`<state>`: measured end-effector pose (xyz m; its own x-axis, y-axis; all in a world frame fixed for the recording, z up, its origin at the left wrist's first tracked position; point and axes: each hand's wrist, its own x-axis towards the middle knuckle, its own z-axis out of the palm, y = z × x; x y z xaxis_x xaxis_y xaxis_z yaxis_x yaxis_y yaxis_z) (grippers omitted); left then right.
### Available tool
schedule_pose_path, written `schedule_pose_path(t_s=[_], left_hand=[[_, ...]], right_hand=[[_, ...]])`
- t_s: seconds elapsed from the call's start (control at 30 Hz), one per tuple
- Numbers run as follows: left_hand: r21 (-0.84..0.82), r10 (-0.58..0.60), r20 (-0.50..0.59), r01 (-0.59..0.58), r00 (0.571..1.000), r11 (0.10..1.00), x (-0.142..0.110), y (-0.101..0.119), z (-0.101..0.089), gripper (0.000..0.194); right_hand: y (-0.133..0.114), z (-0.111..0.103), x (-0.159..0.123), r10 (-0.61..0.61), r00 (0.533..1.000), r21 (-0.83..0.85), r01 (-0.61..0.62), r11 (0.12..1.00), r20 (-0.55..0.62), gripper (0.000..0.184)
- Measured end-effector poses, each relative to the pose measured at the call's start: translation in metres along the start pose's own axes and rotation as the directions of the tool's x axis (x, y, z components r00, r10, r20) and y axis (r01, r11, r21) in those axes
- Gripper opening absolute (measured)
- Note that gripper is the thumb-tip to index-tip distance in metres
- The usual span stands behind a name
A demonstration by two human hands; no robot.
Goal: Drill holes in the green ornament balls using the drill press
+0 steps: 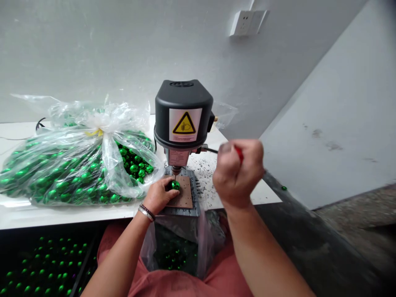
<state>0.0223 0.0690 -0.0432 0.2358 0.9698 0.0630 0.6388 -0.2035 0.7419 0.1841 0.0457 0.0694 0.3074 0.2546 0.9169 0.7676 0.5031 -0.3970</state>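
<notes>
Head view, from left to right: a big clear plastic bag (pixel 77 161) stuffed with shiny green beads lies along the left stretch of the white desk (pixel 18 214), reaching almost to its front edge. Just right of it, near the desk's front right corner, stands a small black bench drill (pixel 183 113). The left hand (pixel 159 194) rests on the brown pad (pixel 185 194) on the drill's base, its grip pinched together on a single green bead (pixel 175 185) that sits at the fingertips, directly under the drill bit. Further right, the right hand (pixel 236 171) is raised in a fist, its grip clamped on the red knob (pixel 239 152) of the drill's lever. Dark shavings (pixel 208 173) speckle the desk between drill and fist.
</notes>
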Motion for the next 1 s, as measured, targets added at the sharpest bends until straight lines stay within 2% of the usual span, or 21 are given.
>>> schedule_pose_path(t_s=[0.1, 0.17, 0.27, 0.33, 0.4, 0.43, 0.47, 0.53, 0.6, 0.63, 0.7, 0.77, 0.87, 1.0], left_hand=[[-0.025, 0.004, 0.017, -0.004, 1.0, 1.0, -0.003, 0.001, -0.003, 0.038], [-0.051, 0.002, 0.025, -0.001, 1.0, 0.999, -0.007, 0.002, -0.007, 0.037], [-0.106, 0.077, 0.14, -0.063, 0.987, 0.992, -0.017, 0.003, -0.018, 0.038], [-0.132, 0.175, 0.247, -0.145, 0.953, 0.981, -0.025, 0.005, -0.027, 0.045], [-0.141, 0.234, 0.302, -0.199, 0.924, 0.97, -0.03, 0.008, -0.036, 0.055], [-0.139, 0.237, 0.278, -0.205, 0.931, 0.969, -0.031, 0.009, -0.04, 0.055], [-0.128, 0.222, 0.21, -0.198, 0.952, 0.972, -0.029, 0.01, -0.044, 0.052], [-0.04, 0.155, -0.027, -0.156, 0.988, 0.987, -0.02, 0.007, -0.051, 0.041], [0.161, 0.104, -0.281, -0.06, 0.954, 0.985, -0.003, 0.0, -0.056, 0.034], [0.293, 0.098, -0.332, 0.004, 0.938, 0.956, 0.008, -0.005, -0.058, 0.032], [0.496, 0.058, -0.287, 0.096, 0.956, 0.863, 0.028, -0.016, -0.058, 0.032], [0.62, 0.004, -0.18, 0.11, 0.984, 0.777, 0.043, -0.024, -0.054, 0.033], [0.68, -0.089, -0.106, 0.137, 0.99, 0.72, 0.052, -0.032, -0.043, 0.033], [0.683, -0.15, -0.063, 0.152, 0.987, 0.714, 0.052, -0.04, -0.035, 0.038]], right_hand=[[-0.002, 0.014, 0.042, 0.153, 0.979, 0.055, -0.162, 0.985, 0.133, 0.022], [0.0, 0.022, 0.059, 0.246, 0.95, 0.05, -0.26, 0.964, 0.192, 0.027], [0.004, 0.027, 0.065, 0.307, 0.927, 0.059, -0.326, 0.943, 0.213, 0.027], [0.006, 0.028, 0.062, 0.322, 0.922, 0.062, -0.342, 0.938, 0.217, 0.026], [0.006, 0.028, 0.06, 0.334, 0.915, 0.059, -0.355, 0.933, 0.226, 0.025], [0.005, 0.028, 0.059, 0.336, 0.913, 0.062, -0.358, 0.932, 0.23, 0.025], [0.005, 0.028, 0.059, 0.336, 0.914, 0.066, -0.359, 0.931, 0.229, 0.025], [0.005, 0.028, 0.058, 0.328, 0.918, 0.087, -0.354, 0.931, 0.223, 0.026], [0.005, 0.028, 0.058, 0.318, 0.923, 0.116, -0.347, 0.93, 0.217, 0.028], [0.005, 0.028, 0.058, 0.315, 0.924, 0.128, -0.346, 0.929, 0.216, 0.028], [0.005, 0.028, 0.057, 0.311, 0.926, 0.143, -0.345, 0.928, 0.216, 0.029], [0.005, 0.027, 0.057, 0.308, 0.926, 0.143, -0.343, 0.929, 0.219, 0.03], [0.005, 0.026, 0.058, 0.298, 0.926, 0.128, -0.333, 0.934, 0.231, 0.031], [0.004, 0.024, 0.058, 0.286, 0.926, 0.138, -0.326, 0.935, 0.247, 0.032]])
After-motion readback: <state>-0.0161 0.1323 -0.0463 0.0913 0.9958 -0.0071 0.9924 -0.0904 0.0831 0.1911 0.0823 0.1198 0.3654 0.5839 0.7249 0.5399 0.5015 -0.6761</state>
